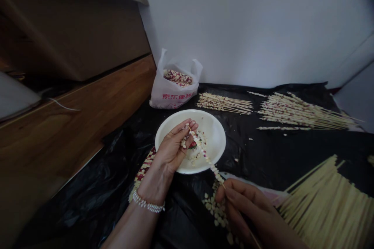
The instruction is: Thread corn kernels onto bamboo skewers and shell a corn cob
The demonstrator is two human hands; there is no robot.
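Note:
My right hand [248, 206] pinches a thin wooden skewer near the last of its threaded pieces. Whitish corn kernels [208, 158], a few of them purple, run along the skewer up to near its tip. Over a white bowl [217, 140] my left hand [172, 146] is cupped with its fingers curled, holding loose corn kernels [184, 142] right by the skewer's tip. Some kernels and a red-and-green patch show in the bowl's bottom. Partly hidden behind my left forearm lies a red-and-cream speckled corn cob [143, 171].
A white plastic bag [172, 95] holds speckled cobs behind the bowl. Filled skewers lie in a small bundle [223, 104] and a larger pile [298, 113]. Bare skewers [330, 202] fan out at right. Loose kernels [216, 210] lie on black sheeting [257, 151]. A wooden panel [87, 124] borders the left.

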